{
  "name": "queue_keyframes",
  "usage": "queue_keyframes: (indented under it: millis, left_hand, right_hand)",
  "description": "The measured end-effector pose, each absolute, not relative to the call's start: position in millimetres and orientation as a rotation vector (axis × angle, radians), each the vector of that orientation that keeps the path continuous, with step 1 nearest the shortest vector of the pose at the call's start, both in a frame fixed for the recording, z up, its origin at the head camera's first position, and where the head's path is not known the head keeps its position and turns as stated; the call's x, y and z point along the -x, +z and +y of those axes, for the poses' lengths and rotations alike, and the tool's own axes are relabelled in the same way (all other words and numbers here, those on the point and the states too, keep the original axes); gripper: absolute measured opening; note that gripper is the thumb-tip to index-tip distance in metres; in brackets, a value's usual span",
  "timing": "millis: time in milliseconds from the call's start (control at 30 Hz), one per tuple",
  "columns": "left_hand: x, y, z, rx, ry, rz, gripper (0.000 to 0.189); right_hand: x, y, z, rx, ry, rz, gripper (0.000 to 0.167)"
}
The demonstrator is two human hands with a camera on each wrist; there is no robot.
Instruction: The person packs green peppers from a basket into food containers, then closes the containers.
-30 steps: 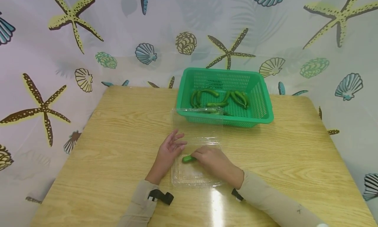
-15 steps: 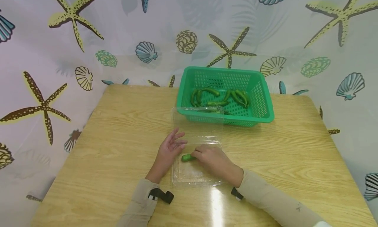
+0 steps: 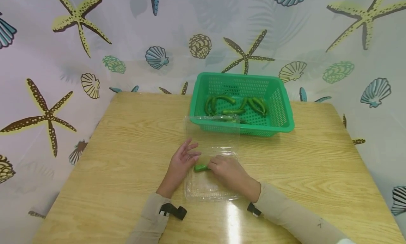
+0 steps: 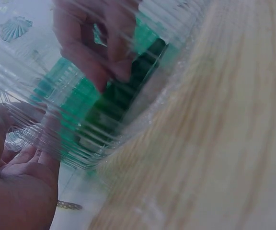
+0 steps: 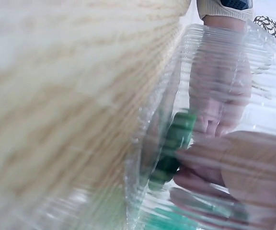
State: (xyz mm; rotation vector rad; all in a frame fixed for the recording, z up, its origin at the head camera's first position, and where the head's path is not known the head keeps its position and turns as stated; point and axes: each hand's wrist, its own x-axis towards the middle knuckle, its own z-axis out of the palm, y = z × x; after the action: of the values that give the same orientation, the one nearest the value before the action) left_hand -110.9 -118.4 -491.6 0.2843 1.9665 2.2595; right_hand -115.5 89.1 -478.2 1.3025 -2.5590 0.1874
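A clear plastic clamshell box [image 3: 209, 187] lies with its lid [image 3: 212, 136] folded back toward the basket. Inside its base, near the far left, is a green pepper [image 3: 200, 168]. My right hand [image 3: 229, 171] reaches into the box and pinches the pepper between thumb and fingers; part of the pepper is hidden behind them. Through the ribbed plastic wall, the left wrist view shows the fingertips on the dark green pepper [image 4: 104, 112]. My left hand [image 3: 181, 162] stays at the box's left edge, fingers extended and loosely spread, holding nothing.
Behind the box stands a green plastic basket [image 3: 282, 126] with several long curved green peppers [image 3: 234, 111] in it. The lid overlaps the basket's front rim in the head view. A patterned curtain [image 3: 177, 29] hangs beyond the wooden table [image 3: 136, 131].
The pepper in the box has shifted slightly up and left in the head view, with a small movement of the right fingertips. My left hand has stayed in place.
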Motion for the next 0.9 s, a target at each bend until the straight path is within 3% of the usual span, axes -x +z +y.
queue_keyframes:
  millis: [300,900]
  left_hand:
    - [117,-514,-120,-0.316,2.269,2.008,0.07]
    - [116,-510,-119,-0.309,2.274,1.981,0.068]
  right_hand:
    - [116,-479,88,-1.302,0.157,-2.548,0.008]
    - [115,-476,87,-1.297,0.091,-2.551,0.013]
